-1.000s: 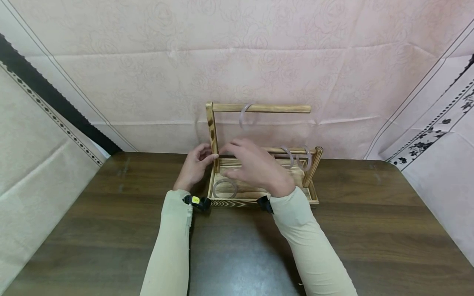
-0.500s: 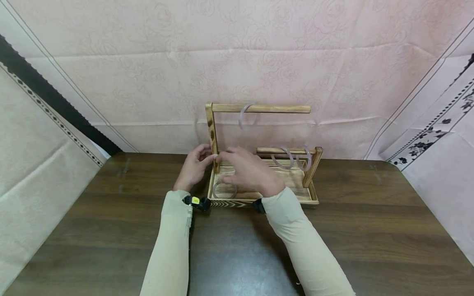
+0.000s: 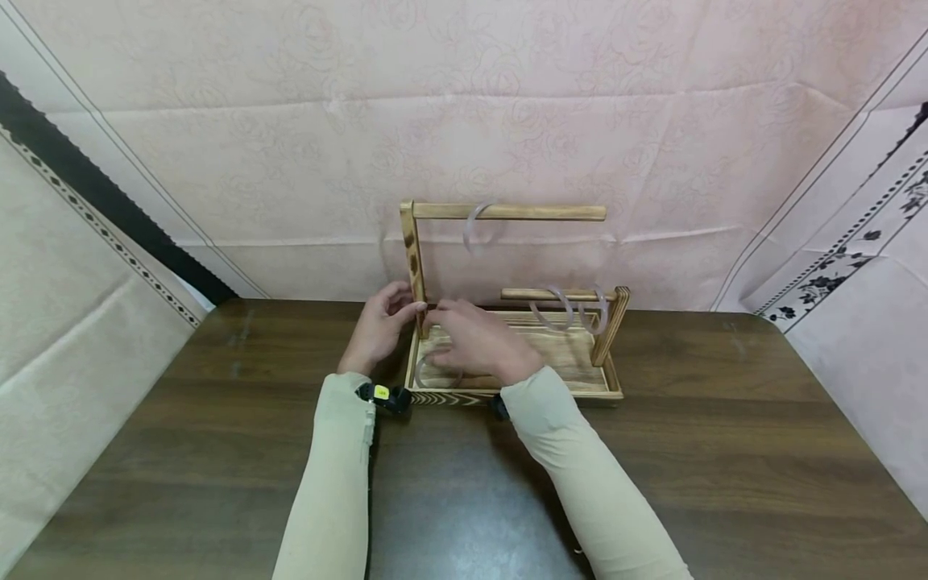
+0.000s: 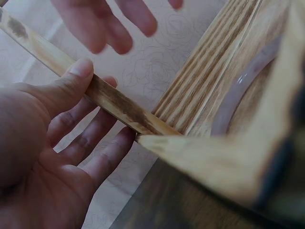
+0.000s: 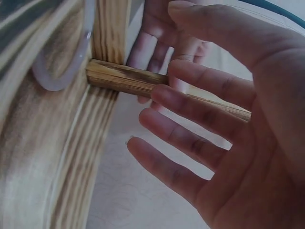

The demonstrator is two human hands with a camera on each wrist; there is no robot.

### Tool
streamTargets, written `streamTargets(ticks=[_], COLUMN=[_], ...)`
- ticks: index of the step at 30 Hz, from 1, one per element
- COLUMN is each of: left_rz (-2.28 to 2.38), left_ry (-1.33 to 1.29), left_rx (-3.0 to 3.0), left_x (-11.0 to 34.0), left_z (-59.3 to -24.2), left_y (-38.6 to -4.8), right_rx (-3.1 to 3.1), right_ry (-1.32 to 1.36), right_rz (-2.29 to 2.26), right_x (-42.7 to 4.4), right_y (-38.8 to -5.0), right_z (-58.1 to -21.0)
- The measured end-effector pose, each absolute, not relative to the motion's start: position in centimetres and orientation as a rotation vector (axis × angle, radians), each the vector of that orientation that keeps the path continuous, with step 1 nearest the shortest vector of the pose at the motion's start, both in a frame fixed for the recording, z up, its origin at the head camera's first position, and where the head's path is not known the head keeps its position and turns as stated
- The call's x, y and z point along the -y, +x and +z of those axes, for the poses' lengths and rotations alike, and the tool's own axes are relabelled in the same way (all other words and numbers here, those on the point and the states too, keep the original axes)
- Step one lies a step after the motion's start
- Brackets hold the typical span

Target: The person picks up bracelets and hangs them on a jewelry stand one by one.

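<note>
My left hand [image 3: 380, 326] grips the left upright post [image 3: 412, 254] of a wooden bangle stand low down; in the left wrist view the thumb lies on one side and fingers behind. Just right of that post, my right hand [image 3: 478, 338] is over the stand's tray [image 3: 536, 395] with its fingers extended. The right wrist view shows those fingers [image 5: 164, 160] spread near the post, holding nothing; whether they touch it I cannot tell. A pale translucent bangle [image 4: 243, 83] lies in the tray's left end, partly hidden by the right hand in the head view.
Another bangle [image 3: 467, 229] hangs on the upper bar [image 3: 544, 213], whose right end is free. Two more bangles, one of them at the far right [image 3: 604, 310], hang on the lower bar [image 3: 518, 295]. Patterned cloth [image 3: 507, 137] rises behind the brown table [image 3: 239, 451].
My right hand has moved left and slightly down toward the left post, uncovering the lower bar's left end. My left hand stays on the post.
</note>
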State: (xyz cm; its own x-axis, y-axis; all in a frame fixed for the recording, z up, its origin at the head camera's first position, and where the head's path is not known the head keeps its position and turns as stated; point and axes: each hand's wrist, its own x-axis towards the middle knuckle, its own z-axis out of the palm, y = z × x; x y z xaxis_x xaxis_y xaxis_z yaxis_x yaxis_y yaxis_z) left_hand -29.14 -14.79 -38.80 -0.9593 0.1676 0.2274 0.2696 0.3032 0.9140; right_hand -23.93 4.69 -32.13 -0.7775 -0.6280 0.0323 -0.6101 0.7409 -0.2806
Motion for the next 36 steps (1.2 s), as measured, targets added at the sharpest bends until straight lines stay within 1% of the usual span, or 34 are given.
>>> streamTargets(ticks=[5, 13, 21, 29, 36], left_rz=[-1.785, -1.732, -1.746, -1.759, -1.766], left_ry=[-0.418, -0.388, -0.402, -0.413, -0.4], left_rx=[2.461, 2.486, 2.469, 2.457, 2.468], left_x=[14.8, 14.7, 14.7, 14.6, 14.7], left_z=[-38.7, -38.6, -38.7, -38.6, -38.6], left_y=[-29.1, -28.9, -29.0, -28.9, -28.9], right_rx=[-2.851, -2.837, -2.822, -2.837, -2.85], right_ry=[-1.017, -1.103, -1.101, -1.085, -1.124], right_rz=[-0.393, -0.424, -0.454, -0.383, -0.33], right_x=[-4.6, -4.1, -3.7, -3.4, -3.0], right_y=[-24.1, -24.6, -24.7, -24.9, -24.8], right_z=[-32.7, -34.0, -34.9, -35.6, -36.1])
